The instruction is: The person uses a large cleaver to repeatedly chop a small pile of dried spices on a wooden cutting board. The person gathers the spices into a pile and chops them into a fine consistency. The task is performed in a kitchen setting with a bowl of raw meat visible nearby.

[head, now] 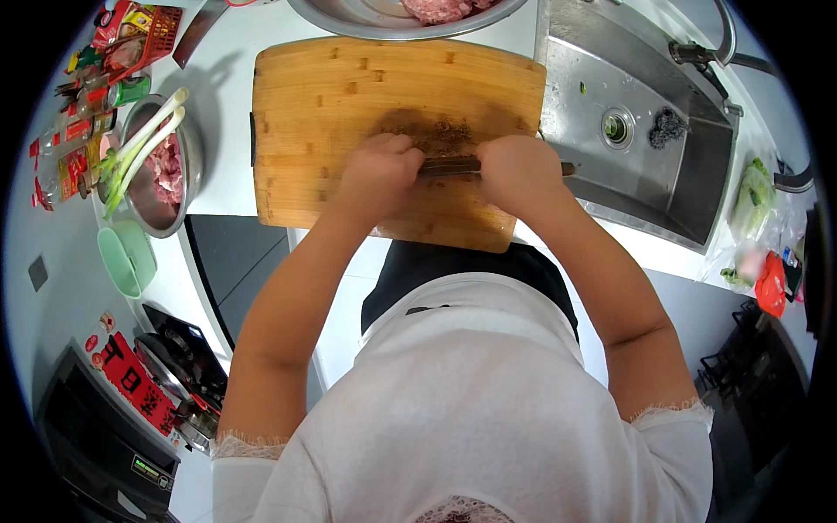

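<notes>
A wooden cutting board (pixel 307 98) lies before me on the white counter. On it is a small spread of dark brown crumbly bits (pixel 451 133). Just below them, a dark-bladed knife (pixel 451 166) runs crosswise. My right hand (pixel 523 171) is closed around its handle, whose end sticks out to the right. My left hand (pixel 382 171) has its fingers curled at the blade's left end; whether it grips or only presses there cannot be told. Both hands are slightly blurred.
A steel bowl (pixel 327 23) with minced meat stands beyond the board, near another blade (pixel 198 33). To the left, a metal bowl (pixel 189 196) holds meat pieces, with scallions (pixel 140 142) across it. The steel sink (pixel 588 85) adjoins the board on the right; a green basket (pixel 124 261) stands left.
</notes>
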Tool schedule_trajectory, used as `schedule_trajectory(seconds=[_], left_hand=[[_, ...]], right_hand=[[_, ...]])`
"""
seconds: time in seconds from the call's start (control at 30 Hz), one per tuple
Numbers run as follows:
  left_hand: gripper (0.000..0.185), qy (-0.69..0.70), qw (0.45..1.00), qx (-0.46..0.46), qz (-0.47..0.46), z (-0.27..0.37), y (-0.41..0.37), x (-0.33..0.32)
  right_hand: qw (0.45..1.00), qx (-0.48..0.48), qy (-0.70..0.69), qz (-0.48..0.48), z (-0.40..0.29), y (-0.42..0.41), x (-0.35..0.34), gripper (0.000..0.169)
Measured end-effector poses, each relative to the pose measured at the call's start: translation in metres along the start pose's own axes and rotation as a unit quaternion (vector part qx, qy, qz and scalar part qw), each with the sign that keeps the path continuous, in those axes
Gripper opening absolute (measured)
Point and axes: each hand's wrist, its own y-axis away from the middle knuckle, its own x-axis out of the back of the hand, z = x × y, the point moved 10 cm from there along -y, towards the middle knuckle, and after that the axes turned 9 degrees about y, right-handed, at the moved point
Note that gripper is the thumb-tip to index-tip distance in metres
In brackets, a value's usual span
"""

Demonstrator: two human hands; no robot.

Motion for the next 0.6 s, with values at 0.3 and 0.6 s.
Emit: schedule_trajectory(seconds=[0.3, 0.6], left_hand=[[0.014, 0.031, 0.999, 0.021, -0.008, -0.012, 0.004, -0.004], [0.019, -0.007, 0.998, 0.050, -0.046, -0.012, -0.004, -0.013]], right_hand=[[0.999, 0.027, 0.043, 0.002, -0.004, -0.006, -0.001, 0.018], [0.999, 0.012, 0.029, 0.038, 0.009, -0.018, -0.010, 0.017]])
